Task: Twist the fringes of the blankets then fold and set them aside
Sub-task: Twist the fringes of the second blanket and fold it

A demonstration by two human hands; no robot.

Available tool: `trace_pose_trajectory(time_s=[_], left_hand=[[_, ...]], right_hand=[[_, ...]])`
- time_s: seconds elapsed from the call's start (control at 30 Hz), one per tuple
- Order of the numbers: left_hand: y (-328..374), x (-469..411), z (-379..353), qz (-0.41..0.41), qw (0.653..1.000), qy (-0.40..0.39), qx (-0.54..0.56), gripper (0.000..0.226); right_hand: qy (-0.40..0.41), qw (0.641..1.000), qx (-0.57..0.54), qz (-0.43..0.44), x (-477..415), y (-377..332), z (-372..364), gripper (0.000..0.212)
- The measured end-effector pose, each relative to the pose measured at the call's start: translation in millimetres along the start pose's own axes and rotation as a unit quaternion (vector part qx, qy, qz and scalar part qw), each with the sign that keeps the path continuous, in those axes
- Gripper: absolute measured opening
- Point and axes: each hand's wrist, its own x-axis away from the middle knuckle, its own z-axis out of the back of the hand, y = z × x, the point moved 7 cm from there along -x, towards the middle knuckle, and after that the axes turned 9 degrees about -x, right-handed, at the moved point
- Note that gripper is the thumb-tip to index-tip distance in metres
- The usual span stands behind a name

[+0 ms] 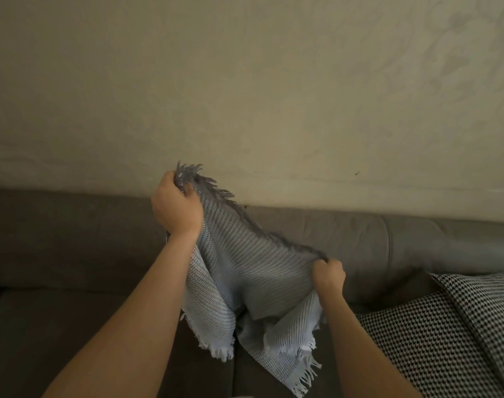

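Two fists carry the whole job here: your left hand (176, 209) is clenched round a bunched corner of the pale blue-grey, loosely woven ribbed blanket (245, 268), and your right hand (328, 275) is clenched on the same top edge, lower and off to the side, so the cloth hangs between and below your grips, above the seat of the brown fabric sofa (72, 254). Expect trouble from the slack: the layers below your right grip hang uneven, and a fold made from here would likely leave the edges mismatched. The short tufted fringe (204, 179) sticking up above your left grip could tangle or lose its twist if crushed in that fist. The weave looks open, soft and limp, so it should sag rather than hold a crease. Beside your right arm lies a black-and-white houndstooth cloth (446, 326), cushion or blanket I cannot tell
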Motion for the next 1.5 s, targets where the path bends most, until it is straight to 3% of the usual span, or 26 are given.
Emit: trace_pose_trajectory(time_s=[0.1, 0.3, 0.6, 0.73, 0.87, 0.97, 1.07, 1.17, 1.3, 1.5], left_hand=[[-17.4, -0.9, -1.1, 0.037, 0.999, 0.002, 0.033, 0.008], [-28.9, 10.5, 2.1, 0.086, 0.995, 0.006, 0.044, 0.015], [-65.9, 44.5, -40.1, 0.207, 0.96, -0.16, 0.103, 0.034], [-62.7, 73.3, -53.3, 0.219, 0.924, -0.241, 0.2, 0.031], [-54.5, 89.7, -58.9, 0.324, 0.838, -0.256, 0.357, 0.031], [-36.0, 98.3, -50.3, 0.243, 0.848, -0.371, 0.29, 0.027], [-5.0, 115.4, -36.7, 0.047, 0.857, -0.482, 0.177, 0.027], [16.5, 137.8, -32.6, -0.059, 0.82, -0.545, 0.164, 0.019], [9.6, 135.3, -34.0, -0.112, 0.826, -0.544, 0.102, 0.01], [15.0, 141.8, -32.9, -0.048, 0.799, -0.589, 0.112, 0.032]], right_hand=[[0.016, 0.997, -0.059, 0.037, 7.3, -16.1, 8.1, 0.022], [0.017, 0.994, -0.067, 0.087, 6.2, -30.9, 24.2, 0.027], [0.101, 0.966, -0.081, 0.225, 41.2, -72.6, 34.0, 0.02], [0.094, 0.948, -0.115, 0.282, 67.0, -99.2, 30.6, 0.012], [0.039, 0.936, -0.081, 0.341, 83.1, -114.6, 16.1, 0.012], [-0.018, 0.926, -0.052, 0.374, 91.4, -119.7, 5.7, 0.01], [-0.084, 0.915, -0.019, 0.394, 98.9, -124.3, -10.6, 0.01], [-0.151, 0.903, -0.004, 0.402, 107.6, -127.9, -27.9, 0.011], [-0.153, 0.9, -0.009, 0.409, 111.8, -129.4, -27.6, 0.01], [-0.136, 0.901, -0.029, 0.41, 112.7, -129.7, -21.2, 0.006]])
